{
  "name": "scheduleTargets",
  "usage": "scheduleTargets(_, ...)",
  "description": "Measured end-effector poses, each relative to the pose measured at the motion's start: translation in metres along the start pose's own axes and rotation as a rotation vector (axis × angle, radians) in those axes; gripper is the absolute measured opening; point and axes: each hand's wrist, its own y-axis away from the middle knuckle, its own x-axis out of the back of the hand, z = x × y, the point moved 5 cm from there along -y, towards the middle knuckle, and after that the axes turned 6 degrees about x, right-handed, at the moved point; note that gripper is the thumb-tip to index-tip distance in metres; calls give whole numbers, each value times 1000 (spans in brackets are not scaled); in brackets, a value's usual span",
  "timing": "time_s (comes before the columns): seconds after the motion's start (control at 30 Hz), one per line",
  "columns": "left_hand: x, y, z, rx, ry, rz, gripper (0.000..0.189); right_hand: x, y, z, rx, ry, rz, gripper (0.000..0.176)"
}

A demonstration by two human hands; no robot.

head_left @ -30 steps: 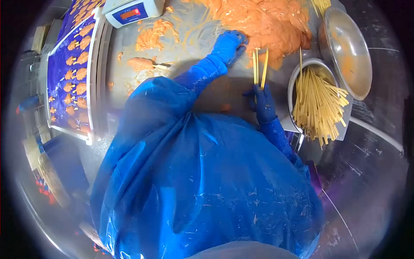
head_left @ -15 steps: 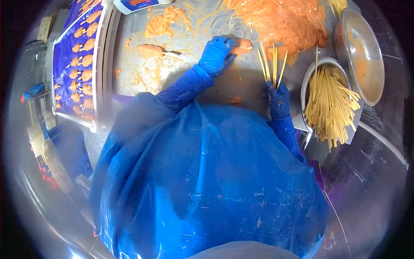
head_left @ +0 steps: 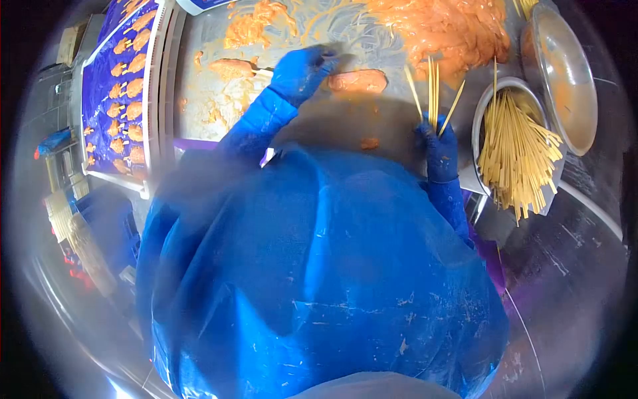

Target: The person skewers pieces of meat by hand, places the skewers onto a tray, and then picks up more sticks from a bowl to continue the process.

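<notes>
My left hand [head_left: 300,73], in a blue glove, hovers over the metal table with its fingers apart and nothing between them. Just right of its fingertips lies a strip of raw meat [head_left: 359,81]. Behind the left wrist, a piece of skewered meat [head_left: 232,68] rests on the table, its stick pointing toward the glove. My right hand [head_left: 440,149], also gloved in blue, is closed around several wooden skewers [head_left: 433,93] that fan upward. Its palm is hidden.
A heap of orange marinated meat [head_left: 452,33] covers the far right of the table [head_left: 319,130]. Smaller scraps [head_left: 259,25] lie at the back left. On the left stands a white-rimmed tray [head_left: 154,100] with rows of skewered meat. A bowl of skewers [head_left: 518,153] and a tilted metal bowl [head_left: 568,80] are at right.
My left hand has let go of the meat strip and moved left, uncovering it. My right hand still holds the skewers, which are spread a little wider.
</notes>
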Motion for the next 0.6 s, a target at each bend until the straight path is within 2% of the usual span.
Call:
scheduleTargets(0.03,8,6,3,-145,-159,219,27,-1,3,-8,33,-109,-13,14)
scheduleTargets(0.07,4,15,5,-194,28,266,27,-1,6,-15,28,-106,-17,14)
scheduleTargets(0.1,-2,15,1,-188,32,266,27,-3,9,-22,9,-178,-10,14)
scheduleTargets(0.17,-23,21,1,-539,-321,244,27,-2,8,-17,-10,-244,-11,14)
scheduleTargets(0.23,-23,15,-6,-548,-272,314,30,8,0,-11,172,256,9,12)
scheduleTargets(0.3,-15,11,-11,-305,51,368,30,14,2,-13,191,276,7,12)
scheduleTargets(0.33,-8,32,29,-417,-80,498,27,13,2,-18,221,290,-5,12)
scheduleTargets(0.37,-24,23,26,-506,-227,522,22,15,0,-15,220,294,-11,12)
scheduleTargets(0.43,-57,19,25,-499,-385,374,20,15,-6,-9,184,571,-42,15)
scheduleTargets(0.5,-62,5,11,-528,-340,403,20,15,-3,-10,206,491,15,15)
scheduleTargets(0.57,-55,-3,2,-505,-203,221,21,22,0,-12,215,414,88,16)
scheduleTargets(0.6,-51,1,6,-668,-329,350,20,25,-2,-8,127,387,74,17)
